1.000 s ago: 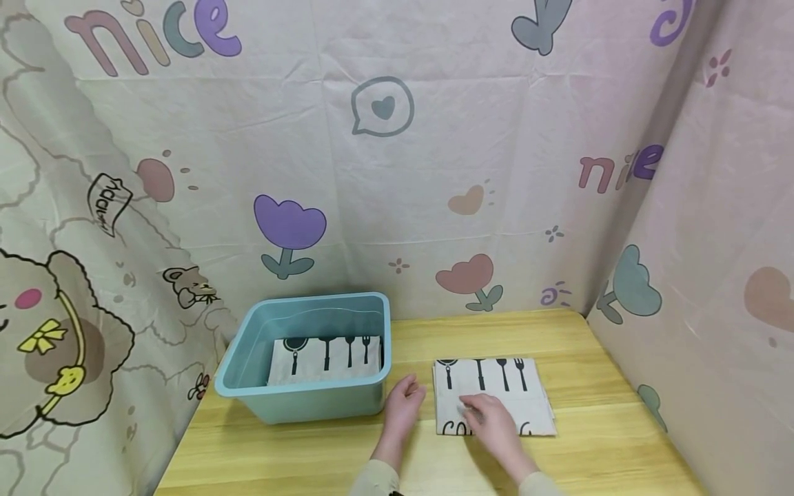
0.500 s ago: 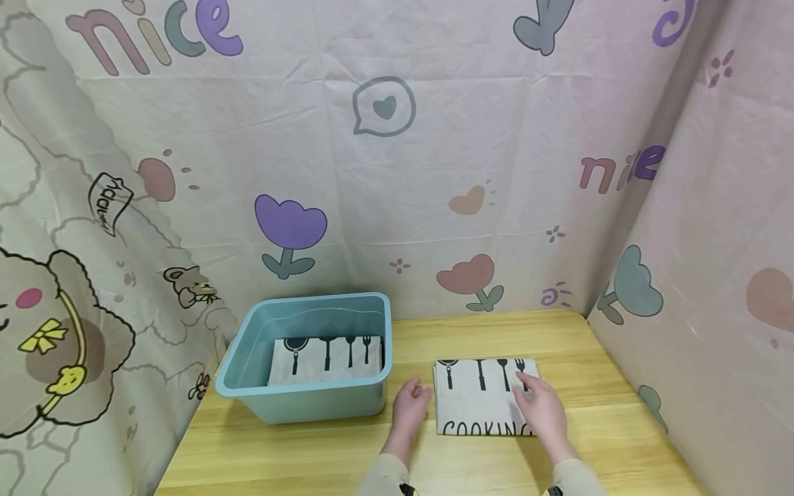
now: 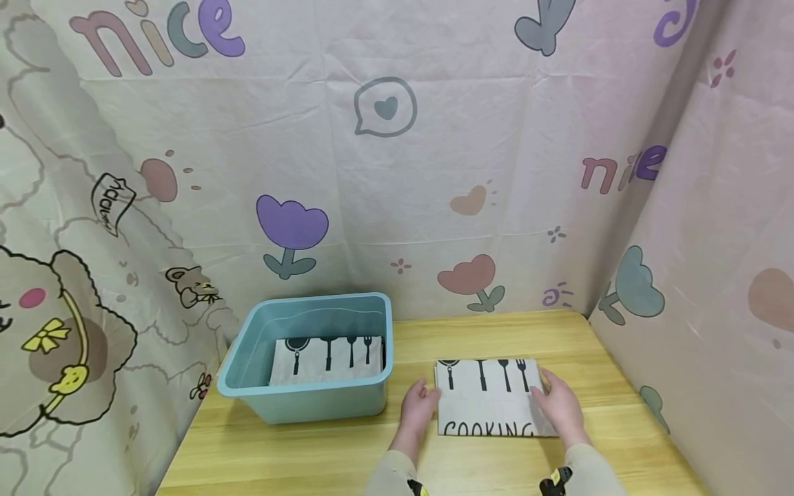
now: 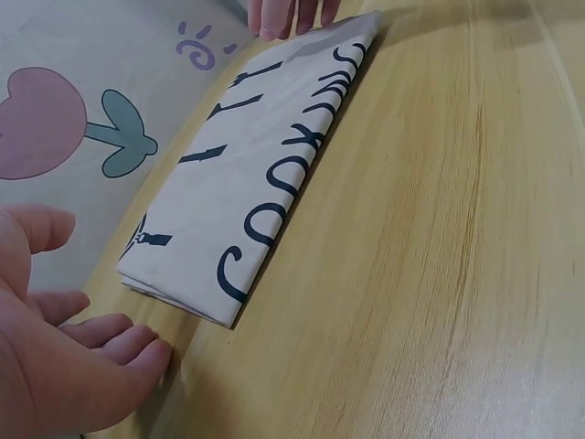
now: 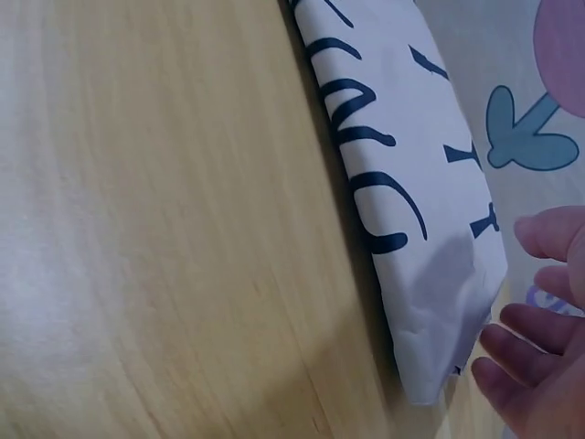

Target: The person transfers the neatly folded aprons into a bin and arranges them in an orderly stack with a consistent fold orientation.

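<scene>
A folded white cloth (image 3: pixel 486 403) printed with black utensils and the word COOKING lies flat on the wooden table. My left hand (image 3: pixel 418 410) is just off its left edge. The left wrist view shows a small gap between the left fingers (image 4: pixel 123 343) and the folded layers. At the opposite edge is my right hand (image 3: pixel 561 410), its fingers (image 5: pixel 526 352) relaxed and very near the cloth's side; whether they touch it I cannot tell. Neither hand grips anything.
Left of the hands stands a blue plastic bin (image 3: pixel 304 403) holding another folded cloth (image 3: pixel 329 362) with the same utensil print. Patterned curtains (image 3: pixel 384 193) hang behind and beside the wooden table (image 3: pixel 298 455).
My right hand has moved from above the cloth to its right edge, uncovering the lettering. My left hand has shifted slightly right, closer to the left edge. The cloth stays in place.
</scene>
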Demonstrator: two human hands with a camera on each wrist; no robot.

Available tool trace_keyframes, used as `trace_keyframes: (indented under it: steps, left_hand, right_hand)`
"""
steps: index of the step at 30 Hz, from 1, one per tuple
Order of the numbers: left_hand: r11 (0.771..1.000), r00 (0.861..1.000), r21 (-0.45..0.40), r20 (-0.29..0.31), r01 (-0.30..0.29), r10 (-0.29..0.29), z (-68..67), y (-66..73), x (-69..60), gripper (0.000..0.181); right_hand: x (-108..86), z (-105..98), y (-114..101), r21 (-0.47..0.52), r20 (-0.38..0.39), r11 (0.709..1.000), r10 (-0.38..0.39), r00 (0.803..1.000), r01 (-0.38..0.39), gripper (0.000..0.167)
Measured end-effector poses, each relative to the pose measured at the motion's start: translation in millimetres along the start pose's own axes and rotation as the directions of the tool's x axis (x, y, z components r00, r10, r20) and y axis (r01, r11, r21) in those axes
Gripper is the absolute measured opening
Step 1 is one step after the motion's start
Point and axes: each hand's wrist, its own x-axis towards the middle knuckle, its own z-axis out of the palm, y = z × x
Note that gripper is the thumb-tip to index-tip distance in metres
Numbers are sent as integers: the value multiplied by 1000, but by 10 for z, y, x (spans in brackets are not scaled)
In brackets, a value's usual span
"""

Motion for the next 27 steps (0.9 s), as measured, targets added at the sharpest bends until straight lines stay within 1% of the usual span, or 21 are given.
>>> trace_keyframes:
  steps: [7,10,16,22,24,27]
  left_hand:
    - [1000,999,-25,33,-16,17,40,0,4,66]
    - [999,999,-44,34,-1,3,48,2,14,65]
    - [997,999,-70,33,37,-35,45,-1,23,61]
    - [991,995,-111,75,74,-66,47,11,32,61]
    - [989,993,-118,84,87,-77,46,13,34,61]
    - [989,993,-114,86,92,-82,44,12,40,62]
  right_hand:
    - [54,1,83,0,51,1000,31,998,-32,64]
    - [80,-8,86,13,66,998,57,996,-58,63]
    - [139,-38,77,74,81,991,104,991,-110,56]
    - [174,-30,122,77,74,991,104,992,-110,46]
    - [185,-20,138,84,82,989,115,990,-121,44]
    - [190,-12,140,109,98,983,140,985,-150,43]
